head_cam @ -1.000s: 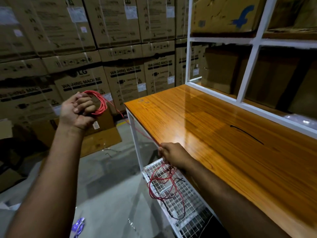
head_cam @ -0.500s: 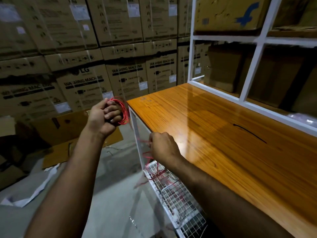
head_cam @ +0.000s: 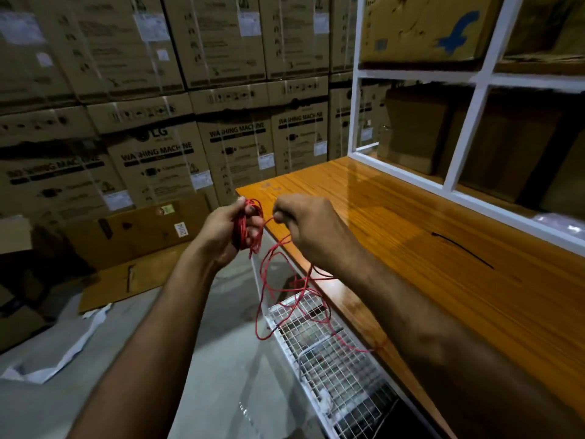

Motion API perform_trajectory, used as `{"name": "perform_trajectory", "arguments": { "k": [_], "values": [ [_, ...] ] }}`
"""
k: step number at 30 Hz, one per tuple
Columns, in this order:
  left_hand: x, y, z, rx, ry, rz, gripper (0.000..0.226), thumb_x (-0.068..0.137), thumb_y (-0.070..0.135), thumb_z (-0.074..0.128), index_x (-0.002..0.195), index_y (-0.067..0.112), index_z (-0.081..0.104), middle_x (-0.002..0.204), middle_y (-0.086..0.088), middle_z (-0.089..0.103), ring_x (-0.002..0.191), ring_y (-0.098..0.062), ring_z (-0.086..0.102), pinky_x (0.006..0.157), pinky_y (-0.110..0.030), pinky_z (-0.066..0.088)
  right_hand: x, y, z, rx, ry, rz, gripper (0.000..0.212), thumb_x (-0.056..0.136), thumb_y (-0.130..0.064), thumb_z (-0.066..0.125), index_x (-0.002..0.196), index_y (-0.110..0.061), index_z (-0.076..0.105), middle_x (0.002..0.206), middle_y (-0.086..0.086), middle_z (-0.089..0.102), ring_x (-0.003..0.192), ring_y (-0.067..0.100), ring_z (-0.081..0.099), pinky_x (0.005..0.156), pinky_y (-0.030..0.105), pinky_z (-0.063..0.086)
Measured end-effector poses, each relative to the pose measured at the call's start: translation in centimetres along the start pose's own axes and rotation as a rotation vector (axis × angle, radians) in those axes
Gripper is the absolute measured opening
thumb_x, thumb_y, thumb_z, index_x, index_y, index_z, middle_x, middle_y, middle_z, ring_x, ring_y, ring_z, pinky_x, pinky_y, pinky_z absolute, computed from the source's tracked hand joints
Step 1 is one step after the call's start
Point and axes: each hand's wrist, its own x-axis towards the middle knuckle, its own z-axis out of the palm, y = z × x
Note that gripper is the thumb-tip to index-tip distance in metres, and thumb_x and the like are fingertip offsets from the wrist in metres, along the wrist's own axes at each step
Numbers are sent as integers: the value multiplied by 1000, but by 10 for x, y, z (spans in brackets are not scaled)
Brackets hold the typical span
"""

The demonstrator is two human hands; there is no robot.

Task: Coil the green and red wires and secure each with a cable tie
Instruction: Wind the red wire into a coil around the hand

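Note:
My left hand (head_cam: 226, 232) grips a small coil of red wire (head_cam: 245, 226) wound around its fingers, held off the table's near-left corner. Just to its right, my right hand (head_cam: 304, 228) pinches the same red wire a short way from the coil. From there the loose red wire (head_cam: 272, 289) hangs in slack loops down over the white wire-mesh shelf (head_cam: 332, 359) under the table. A thin black cable tie (head_cam: 462, 250) lies on the orange wooden tabletop (head_cam: 411, 242) to the right. No green wire is visible.
Stacked cardboard washing-machine boxes (head_cam: 158, 153) fill the back wall. A white metal rack (head_cam: 468, 122) with more cartons borders the table's far side. Flattened cardboard (head_cam: 133, 274) and white paper scraps (head_cam: 72, 343) lie on the grey floor at left.
My left hand with the coil has swung right and nearer the table corner. My right hand has risen from the mesh shelf to meet it, pulling wire up.

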Motion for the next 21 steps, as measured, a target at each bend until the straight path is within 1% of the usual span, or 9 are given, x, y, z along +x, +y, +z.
{"name": "perform_trajectory", "arguments": {
  "k": [3,7,9,11,13,15,17,19,21],
  "values": [
    [-2,-5,8,81,-76,-19,35,104,37,32,89,12,50,67,-7,61,49,-17,54,46,-24,42,9,2,-6,-28,15,5,12,95,-16,56,87,-11,63,76,4,62,71,18,55,62,34,43],
    [-12,-7,21,199,-105,-7,38,104,35,33,81,12,52,63,-9,61,51,-21,58,52,-29,46,20,9,-12,-107,38,103,15,98,-28,56,92,-17,64,71,-1,62,67,16,56,58,31,46],
    [-13,-7,23,209,-102,-1,36,104,35,35,86,10,54,62,-8,60,50,-19,57,48,-26,47,26,13,-14,-139,51,151,16,98,-32,56,93,-19,64,72,-3,62,68,15,57,58,30,47],
    [-13,-8,24,212,-96,16,36,104,36,38,90,8,55,62,-8,59,52,-20,57,49,-26,47,30,18,-15,-157,41,190,16,97,-36,56,94,-23,65,76,-3,65,71,15,59,61,32,52],
    [-11,-9,23,185,-100,39,38,103,38,37,84,10,55,57,-7,50,58,-25,60,52,-29,46,32,23,-15,-183,30,224,15,95,-41,58,94,-28,66,78,-4,66,73,16,60,63,35,55],
    [-8,-10,20,179,-111,54,41,104,40,36,81,11,55,55,-5,39,74,-31,65,57,-30,45,32,25,-12,-234,36,230,18,94,-46,58,95,-30,66,77,-7,65,74,16,61,63,35,55],
    [-7,-11,18,195,-135,62,43,104,41,35,82,11,56,54,-4,34,90,-33,67,62,-31,47,32,25,-7,-272,51,209,20,94,-48,56,96,-31,65,73,-9,62,71,15,60,61,36,54],
    [-9,-10,18,183,-174,70,44,104,40,33,82,10,56,52,-3,32,93,-30,66,64,-30,49,32,25,-4,-228,57,198,19,95,-47,55,96,-30,64,67,-9,59,65,12,57,58,36,53],
    [-12,-7,17,162,-207,80,44,104,41,32,82,11,54,48,0,30,88,-27,65,65,-29,48,33,27,-2,-127,42,223,18,95,-45,57,93,-29,65,67,-8,58,65,10,56,58,36,53]
  ]
}}
